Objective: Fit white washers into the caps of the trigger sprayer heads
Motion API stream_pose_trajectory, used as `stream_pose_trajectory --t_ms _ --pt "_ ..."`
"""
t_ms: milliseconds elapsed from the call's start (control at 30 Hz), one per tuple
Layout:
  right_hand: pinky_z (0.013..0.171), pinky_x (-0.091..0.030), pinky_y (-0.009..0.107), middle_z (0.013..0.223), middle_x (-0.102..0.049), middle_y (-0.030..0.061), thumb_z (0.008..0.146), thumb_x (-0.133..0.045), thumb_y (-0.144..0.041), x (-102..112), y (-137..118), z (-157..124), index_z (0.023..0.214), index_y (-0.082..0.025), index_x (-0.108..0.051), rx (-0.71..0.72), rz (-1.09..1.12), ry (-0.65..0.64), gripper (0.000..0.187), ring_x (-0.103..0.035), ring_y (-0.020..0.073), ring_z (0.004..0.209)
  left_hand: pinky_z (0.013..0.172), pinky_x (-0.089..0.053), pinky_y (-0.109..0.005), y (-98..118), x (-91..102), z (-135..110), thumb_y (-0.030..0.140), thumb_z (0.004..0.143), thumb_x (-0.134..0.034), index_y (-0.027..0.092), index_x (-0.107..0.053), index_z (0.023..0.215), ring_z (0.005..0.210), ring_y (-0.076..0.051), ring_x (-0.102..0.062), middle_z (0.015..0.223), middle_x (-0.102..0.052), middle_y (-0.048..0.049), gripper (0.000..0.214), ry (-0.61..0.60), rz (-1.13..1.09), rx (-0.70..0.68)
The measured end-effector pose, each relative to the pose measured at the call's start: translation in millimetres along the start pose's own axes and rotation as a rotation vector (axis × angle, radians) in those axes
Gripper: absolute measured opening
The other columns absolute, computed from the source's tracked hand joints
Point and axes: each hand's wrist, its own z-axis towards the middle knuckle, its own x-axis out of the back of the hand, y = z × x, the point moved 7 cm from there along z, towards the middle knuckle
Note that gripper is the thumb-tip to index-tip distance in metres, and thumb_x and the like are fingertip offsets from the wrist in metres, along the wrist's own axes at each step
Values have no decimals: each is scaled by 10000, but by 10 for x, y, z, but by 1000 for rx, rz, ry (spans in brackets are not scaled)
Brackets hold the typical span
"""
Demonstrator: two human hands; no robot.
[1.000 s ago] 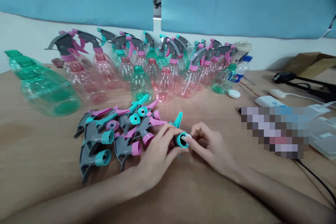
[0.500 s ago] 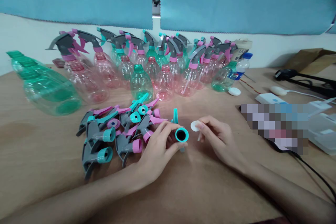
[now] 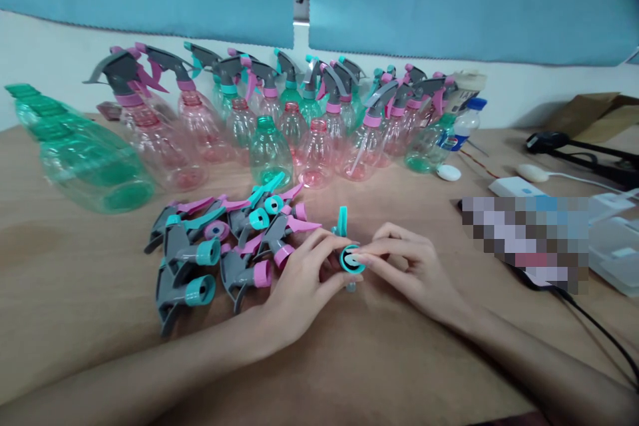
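Observation:
My left hand (image 3: 304, 273) is closed around a spray trigger head (image 3: 342, 221) with a turquoise lever, its turquoise collar facing me. A small white disc (image 3: 352, 258) sits at the mouth of that collar, pinched between the thumb and fingers of my right hand (image 3: 414, 266). The fingertips partly cover the disc, so how deep it sits is hidden. Just left of my left hand lies a pile of loose spray heads (image 3: 200, 253), grey with pink or turquoise collars and levers.
Pink and green spray bottles (image 3: 315, 153) stand along the back, several with heads fitted. Green bottles (image 3: 94, 166) stand at far left. A white oval object (image 3: 448, 173), a blue-capped bottle (image 3: 468, 125), a blurred-out device (image 3: 524, 239) and clear plastic boxes (image 3: 619, 246) are on the right.
My right hand has moved left, bringing the white disc from beside the spray head into the mouth of its collar. My left hand still holds the spray head.

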Motion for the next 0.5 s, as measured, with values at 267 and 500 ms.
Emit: stream_pose_trajectory --t_ms 267,500 --pt "565 -462 256 718 -566 -1 815 -654 -332 -9 72 -23 755 -193 -590 -91 56 80 164 -561 132 651 825 -445 -324 21 5 2 137 820 -626 238 -594 1024 959 -184 -536 1013 -567 -5 230 -7 15 -14" --pt "543 -450 238 720 -580 1 858 -592 -241 5 -24 -10 841 -213 -656 26 -114 28 72 -550 122 631 796 -474 -328 50 -3 -6 141 826 -625 233 -598 1055 898 -173 -557 1037 -559 -20 249 -12 27 -23"
